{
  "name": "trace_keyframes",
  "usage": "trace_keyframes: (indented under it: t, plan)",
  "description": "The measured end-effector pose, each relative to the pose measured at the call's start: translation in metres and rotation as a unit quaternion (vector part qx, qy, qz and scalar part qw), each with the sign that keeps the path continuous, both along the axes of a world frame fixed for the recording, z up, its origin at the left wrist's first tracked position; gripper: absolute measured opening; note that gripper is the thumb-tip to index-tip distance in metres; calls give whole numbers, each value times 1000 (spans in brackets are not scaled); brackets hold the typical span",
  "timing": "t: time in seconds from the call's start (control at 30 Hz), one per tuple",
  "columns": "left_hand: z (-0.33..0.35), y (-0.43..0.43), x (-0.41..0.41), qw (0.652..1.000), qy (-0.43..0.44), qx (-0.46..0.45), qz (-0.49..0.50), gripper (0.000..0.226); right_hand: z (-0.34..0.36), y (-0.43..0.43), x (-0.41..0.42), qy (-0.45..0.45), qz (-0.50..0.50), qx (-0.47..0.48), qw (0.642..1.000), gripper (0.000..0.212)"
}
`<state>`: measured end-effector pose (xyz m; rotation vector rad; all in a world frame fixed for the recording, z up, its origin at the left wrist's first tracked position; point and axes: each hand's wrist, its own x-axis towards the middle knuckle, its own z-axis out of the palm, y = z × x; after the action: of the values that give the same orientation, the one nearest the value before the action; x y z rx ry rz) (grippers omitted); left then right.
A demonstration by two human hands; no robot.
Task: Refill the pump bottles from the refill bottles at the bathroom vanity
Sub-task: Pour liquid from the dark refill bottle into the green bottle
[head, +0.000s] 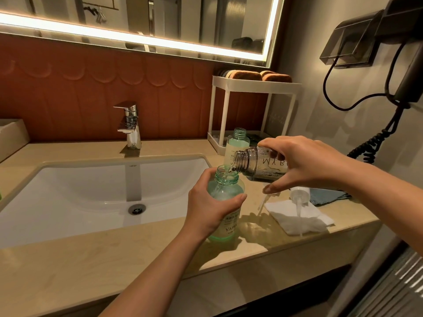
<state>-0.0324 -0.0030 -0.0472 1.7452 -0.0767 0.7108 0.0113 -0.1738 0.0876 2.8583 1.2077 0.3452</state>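
Left hand (209,209) wraps the green pump bottle (225,202) standing on the vanity (91,259); right hand (304,165) grips the tilted clear refill bottle (258,164), pouring; both likely light, slippery plastic, best held mid-body.

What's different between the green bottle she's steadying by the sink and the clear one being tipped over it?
The green bottle stands upright on the counter, held by the left hand; the clear bottle is tipped almost level in the right hand, off the counter. The green bottle is tinted; the clear bottle looks colourless. The clear bottle is pouring a thin stream out, and the green bottle is catching it. Both are see-through, printed with lettering, and open at threaded necks.
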Motion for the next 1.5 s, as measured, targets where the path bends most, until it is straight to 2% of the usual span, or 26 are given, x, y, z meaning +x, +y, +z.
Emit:
trace_keyframes:
  t: [0.23, 0.93, 1.5]
  plan:
    - [0, 0, 0, 1000, 1, 0, 3, 70, 1, 0, 0, -3, 1, -6, 1000, 92]
    - [2, -1, -1, 1000, -1, -3, -2, 59, 3, 1, 0, -15, 1, -19, 1000, 94]
    - [0, 0, 1, 1000, -1, -7, 1, 71, 4, 1, -1, -17, -1, -21, 1000, 96]
